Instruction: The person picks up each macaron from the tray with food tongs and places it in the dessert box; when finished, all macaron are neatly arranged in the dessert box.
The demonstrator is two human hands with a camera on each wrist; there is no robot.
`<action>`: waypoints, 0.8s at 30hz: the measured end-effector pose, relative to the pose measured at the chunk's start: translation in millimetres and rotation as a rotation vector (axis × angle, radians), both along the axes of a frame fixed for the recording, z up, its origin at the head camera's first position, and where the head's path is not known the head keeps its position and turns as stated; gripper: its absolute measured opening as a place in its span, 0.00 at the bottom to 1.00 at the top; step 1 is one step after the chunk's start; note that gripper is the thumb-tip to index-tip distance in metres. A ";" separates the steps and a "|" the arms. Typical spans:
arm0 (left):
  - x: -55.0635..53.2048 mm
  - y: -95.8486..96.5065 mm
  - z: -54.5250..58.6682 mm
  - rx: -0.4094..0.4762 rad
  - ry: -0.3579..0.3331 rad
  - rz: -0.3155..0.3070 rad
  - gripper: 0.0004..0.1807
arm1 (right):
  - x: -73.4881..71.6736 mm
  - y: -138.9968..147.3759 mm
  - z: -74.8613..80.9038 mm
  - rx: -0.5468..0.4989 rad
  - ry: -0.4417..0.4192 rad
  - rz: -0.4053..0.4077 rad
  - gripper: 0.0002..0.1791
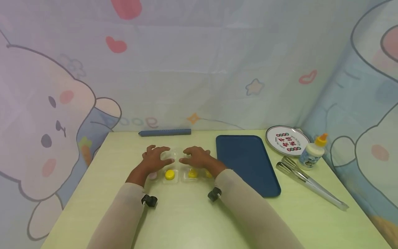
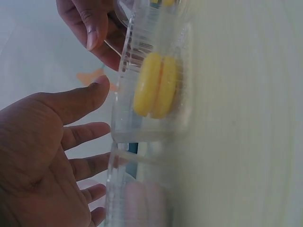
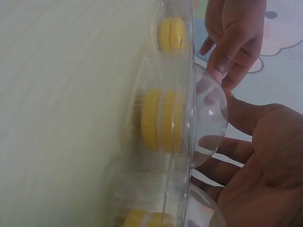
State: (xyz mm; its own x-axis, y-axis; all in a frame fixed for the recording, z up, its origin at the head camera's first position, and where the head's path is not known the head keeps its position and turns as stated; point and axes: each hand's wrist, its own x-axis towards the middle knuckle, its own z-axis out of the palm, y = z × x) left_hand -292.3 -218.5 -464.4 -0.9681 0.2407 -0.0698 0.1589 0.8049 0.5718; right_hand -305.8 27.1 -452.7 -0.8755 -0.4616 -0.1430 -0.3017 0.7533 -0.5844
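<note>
Clear plastic cases with macarons stand in a row before my hands. One yellow macaron [image 1: 169,174] shows near my left hand [image 1: 154,159], and a second yellow macaron [image 1: 192,173] lies below my right hand [image 1: 198,157]. A pink macaron [image 1: 152,175] is partly covered by the left wrist. In the left wrist view, spread left fingers reach beside a case wall [image 2: 124,127]. The right wrist view has the right thumb [image 3: 241,113] right at the edge of a clear dome [image 3: 210,116], other fingers partly behind it. Thumb and fingers of each hand stand apart.
Right of the hands lies a dark blue tray [image 1: 245,162]. Beyond it are a white printed plate [image 1: 287,140], metal tongs [image 1: 311,181] and a squeeze bottle [image 1: 312,154] with an orange tip. A blue-grey stick [image 1: 164,132] lies along the back edge, before a cartoon-print cloth.
</note>
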 end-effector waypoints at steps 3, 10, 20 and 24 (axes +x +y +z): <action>0.4 0.9 -1.0 0.008 -0.014 0.003 0.38 | 0.3 -1.2 -1.5 -0.001 -0.014 -0.003 0.34; -1.9 4.1 -0.9 0.020 0.004 -0.009 0.37 | -2.0 -1.5 -3.2 -0.019 -0.001 -0.011 0.33; -1.9 3.2 -0.1 0.151 0.183 -0.011 0.26 | -1.2 1.8 -4.4 -0.217 0.125 -0.049 0.18; -0.2 2.1 -0.6 0.253 0.211 0.001 0.28 | 1.0 2.0 -4.8 -0.310 0.147 -0.096 0.13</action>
State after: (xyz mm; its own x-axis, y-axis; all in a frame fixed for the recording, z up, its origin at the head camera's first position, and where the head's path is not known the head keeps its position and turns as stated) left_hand -292.5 -216.4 -465.0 -0.9550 0.2239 0.1945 0.2947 0.6416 0.7082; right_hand -304.9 29.1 -457.6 -0.9176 -0.3784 0.1219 -0.3364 0.5756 -0.7453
